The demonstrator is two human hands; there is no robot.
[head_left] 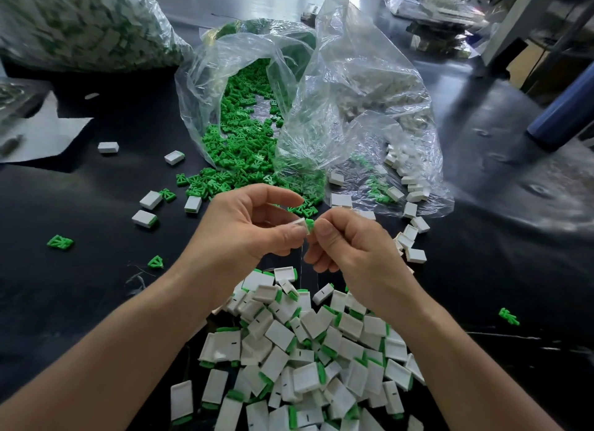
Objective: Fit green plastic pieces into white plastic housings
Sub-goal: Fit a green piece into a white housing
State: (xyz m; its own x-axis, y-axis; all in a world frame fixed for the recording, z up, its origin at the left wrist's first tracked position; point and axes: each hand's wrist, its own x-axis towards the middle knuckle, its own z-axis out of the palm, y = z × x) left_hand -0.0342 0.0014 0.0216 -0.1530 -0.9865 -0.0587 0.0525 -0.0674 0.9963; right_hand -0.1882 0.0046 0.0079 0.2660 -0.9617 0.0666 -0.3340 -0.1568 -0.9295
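Black table (64, 302) bears a clear bag (321, 77) spilling green pieces (238, 148).

Only a corner of the white housing (299, 222) was seen, the rest being covered by the thumb and fingers of the left hand (247, 225). The green piece (310, 224) was largely hidden in the pinch of the right hand (350, 247); whether it was seated in the housing could not be told. The big bag (83, 22) at top left was blurred and cut by the edge. The pile of white-and-green parts (308, 366) was cut off at the bottom edge, and the blue cylinder (565, 115) at the right edge.
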